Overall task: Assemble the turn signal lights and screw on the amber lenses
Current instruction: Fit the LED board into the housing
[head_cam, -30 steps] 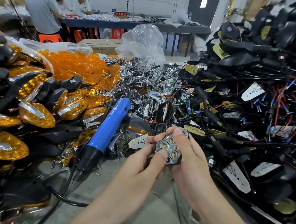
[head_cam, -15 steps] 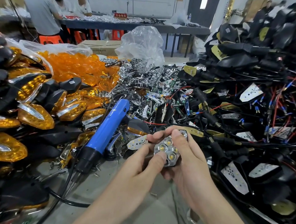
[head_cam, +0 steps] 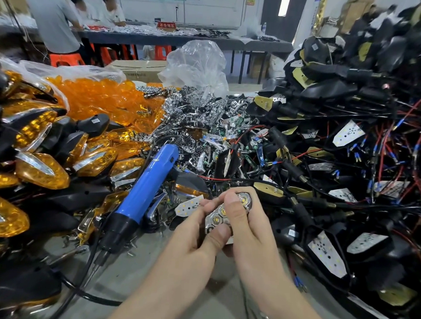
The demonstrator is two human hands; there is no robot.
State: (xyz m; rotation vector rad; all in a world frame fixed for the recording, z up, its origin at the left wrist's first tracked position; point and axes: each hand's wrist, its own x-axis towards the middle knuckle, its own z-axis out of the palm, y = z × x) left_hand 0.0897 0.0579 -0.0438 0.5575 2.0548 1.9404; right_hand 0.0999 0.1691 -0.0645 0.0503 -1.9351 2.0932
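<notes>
The chrome reflector unit [head_cam: 216,217], its small LEDs facing up, sits between both hands just above the near edge of the counter [head_cam: 197,305]. Its long axis runs from lower left to upper right, with the upper tip poking out past the right thumb. The left hand [head_cam: 193,234] pinches the lower end, thumb on top and the other fingers [head_cam: 206,204] curled round the left edge. The right hand [head_cam: 254,232] cradles the unit from below and from the right, its thumb lying across the middle of the face. Both hands are clamped on it, and neither is free. Whether a housing already sits under the reflector is hidden by the palms.

The blue screwdriver [head_cam: 152,180] lies just to the left, handle pointing up and away, nearer the left hand. The loose amber lenses [head_cam: 98,97] are heaped farther off at upper left, also on the left hand's side. Fetching either probably means the left hand lets go while the right holds the unit.
</notes>
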